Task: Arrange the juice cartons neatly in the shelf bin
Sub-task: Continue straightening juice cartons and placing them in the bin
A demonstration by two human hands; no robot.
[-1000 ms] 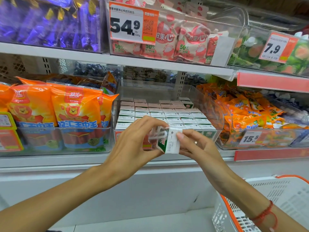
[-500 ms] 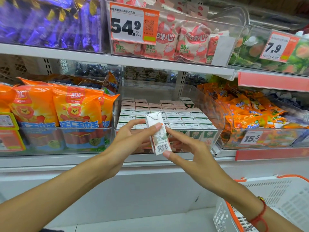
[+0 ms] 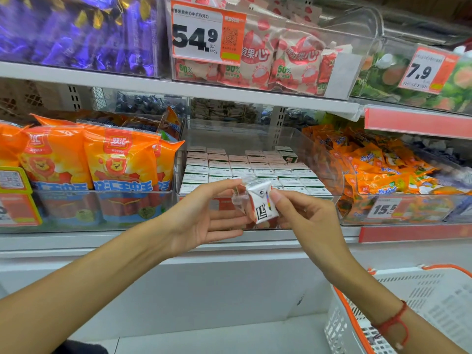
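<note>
The right hand (image 3: 306, 221) pinches a small juice carton (image 3: 261, 204); the left hand (image 3: 204, 221) is open, fingertips touching it. It looks light and stiff, so hold its flat sides gently. The shelf bin (image 3: 332, 172) is just behind.

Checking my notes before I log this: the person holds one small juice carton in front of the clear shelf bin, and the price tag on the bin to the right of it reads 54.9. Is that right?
Not quite. In the head view, the price tag on the bin to the right reads 15.5; the 54.9 tag hangs on the shelf above. The rest holds: the juice carton is held before the clear shelf bin.
</note>
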